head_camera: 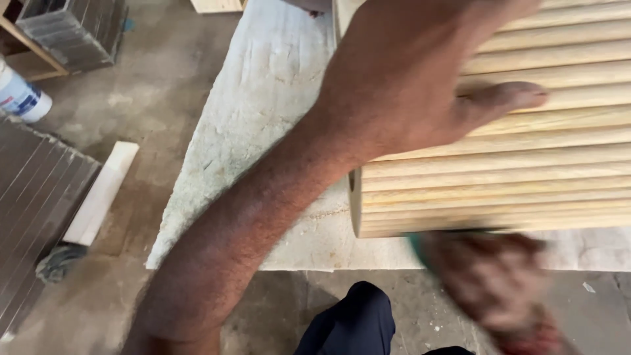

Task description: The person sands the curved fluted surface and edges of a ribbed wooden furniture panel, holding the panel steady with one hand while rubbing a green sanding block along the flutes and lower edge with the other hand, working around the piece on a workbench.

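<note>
White can (20,95) stands on floor. Left hand (420,72) lies open on fluted panel (499,177); right hand (499,276), blurred, grip indeterminate, at panel's near edge.

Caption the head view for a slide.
Left hand lies flat on a fluted wooden panel; blurred right hand at its near edge.

Soft, even daylight lit the scene without glare, while the right hand (506,289) at the near edge was smeared by motion blur.

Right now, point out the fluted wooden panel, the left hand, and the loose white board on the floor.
fluted wooden panel (499,184), head view, ribbed face
left hand (420,79), head view, back of hand
white board (102,190), head view, mid-length
</note>
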